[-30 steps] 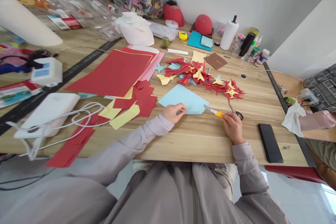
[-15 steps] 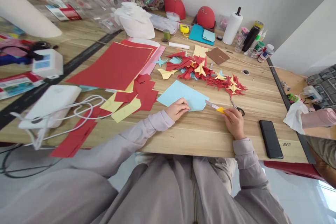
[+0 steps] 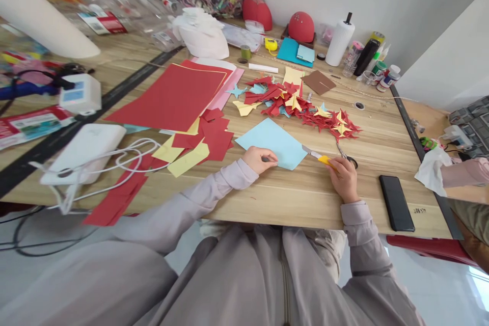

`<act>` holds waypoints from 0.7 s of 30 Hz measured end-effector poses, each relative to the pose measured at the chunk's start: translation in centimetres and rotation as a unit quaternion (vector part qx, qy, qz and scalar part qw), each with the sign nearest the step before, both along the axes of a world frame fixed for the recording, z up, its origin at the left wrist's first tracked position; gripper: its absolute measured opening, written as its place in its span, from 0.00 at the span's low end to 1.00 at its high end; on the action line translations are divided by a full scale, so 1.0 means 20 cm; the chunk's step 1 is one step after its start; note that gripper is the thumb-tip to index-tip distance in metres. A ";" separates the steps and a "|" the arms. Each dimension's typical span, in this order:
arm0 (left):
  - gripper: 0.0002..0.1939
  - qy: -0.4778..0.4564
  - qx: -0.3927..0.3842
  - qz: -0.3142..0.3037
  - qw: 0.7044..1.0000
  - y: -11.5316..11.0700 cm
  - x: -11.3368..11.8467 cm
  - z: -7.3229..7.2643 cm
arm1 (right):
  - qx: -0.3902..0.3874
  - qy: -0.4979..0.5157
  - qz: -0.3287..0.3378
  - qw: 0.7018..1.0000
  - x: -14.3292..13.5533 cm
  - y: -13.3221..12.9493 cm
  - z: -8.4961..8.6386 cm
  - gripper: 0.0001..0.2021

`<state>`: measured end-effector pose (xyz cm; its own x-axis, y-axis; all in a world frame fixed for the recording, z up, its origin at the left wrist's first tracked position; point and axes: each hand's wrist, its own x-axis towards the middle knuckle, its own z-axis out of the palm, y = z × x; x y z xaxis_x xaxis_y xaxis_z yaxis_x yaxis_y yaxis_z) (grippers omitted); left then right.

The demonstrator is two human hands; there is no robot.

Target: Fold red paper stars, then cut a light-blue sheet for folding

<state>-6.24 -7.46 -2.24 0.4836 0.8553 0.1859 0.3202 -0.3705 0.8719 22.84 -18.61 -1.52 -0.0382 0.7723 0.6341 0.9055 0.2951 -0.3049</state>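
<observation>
A light blue sheet of paper point(image 3: 270, 140) lies on the wooden table in front of me. My left hand point(image 3: 260, 160) is at its near edge, fingers curled and pressed together on the paper's border; the fingertips are partly hidden. Held in my right hand point(image 3: 343, 177) is a yellow utility knife point(image 3: 324, 160), its blade out and pointing left, the tip close to the sheet's right corner. Just beyond this hand, a pair of scissors point(image 3: 348, 159) lies partly covered by it.
Folded paper stars point(image 3: 296, 102) in red, yellow and blue are heaped behind the sheet. Red paper point(image 3: 171, 94) and cut scraps point(image 3: 216, 137) spread to the left, near a white power bank point(image 3: 86, 153) with cable. A black phone point(image 3: 396, 202) lies at right.
The blue sheet has turned slightly, its near right corner now closer to me. My left hand's fingers have shifted along its near edge. The knife stays in my right hand.
</observation>
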 end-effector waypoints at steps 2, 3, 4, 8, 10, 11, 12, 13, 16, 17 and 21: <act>0.07 -0.012 -0.027 0.015 0.999 0.00 0.00 0.01 | 0.008 -0.001 0.004 1.000 0.00 0.00 0.00 0.08; 0.08 -0.017 -0.038 0.017 0.999 0.00 0.01 0.01 | 0.013 -0.003 0.007 1.000 0.00 0.00 0.00 0.07; 0.09 -0.021 -0.047 0.018 0.999 0.01 0.01 0.01 | 0.018 -0.006 0.010 1.000 0.00 0.00 0.00 0.07; 0.11 -0.026 -0.059 0.016 0.998 0.01 0.00 0.01 | 0.019 -0.015 0.012 1.000 0.00 0.00 0.01 0.07; 0.12 -0.014 -0.058 -0.006 0.998 0.02 0.00 0.00 | 0.016 -0.018 0.012 1.000 0.00 0.00 0.01 0.07; 0.12 -0.004 -0.053 -0.025 0.998 0.02 -0.01 0.00 | 0.015 -0.020 0.011 1.000 0.00 0.00 0.01 0.07; 0.11 0.009 -0.045 -0.050 0.998 0.03 -0.01 -0.01 | 0.013 -0.022 0.010 1.000 -0.01 0.00 0.01 0.07; 0.11 0.023 -0.035 -0.079 0.996 0.03 -0.01 -0.01 | 0.011 -0.025 0.008 1.000 -0.01 0.00 0.01 0.07; 0.12 0.058 -0.025 -0.162 0.985 0.06 -0.01 -0.01 | 0.005 -0.030 0.007 1.000 -0.01 0.00 0.01 0.07; 0.14 0.067 -0.029 -0.183 0.980 0.08 -0.01 0.00 | 0.005 -0.031 0.008 0.999 -0.01 0.00 0.01 0.07; 0.19 0.096 -0.033 -0.233 0.967 0.14 -0.01 0.01 | 0.007 -0.031 0.010 0.999 -0.01 0.00 0.01 0.07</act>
<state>-6.42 -4.66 -2.05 0.8396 0.5432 0.0066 0.2908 -0.4597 0.8391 22.66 -18.58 -1.36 -0.0937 0.7616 0.6412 0.9166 0.3174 -0.2431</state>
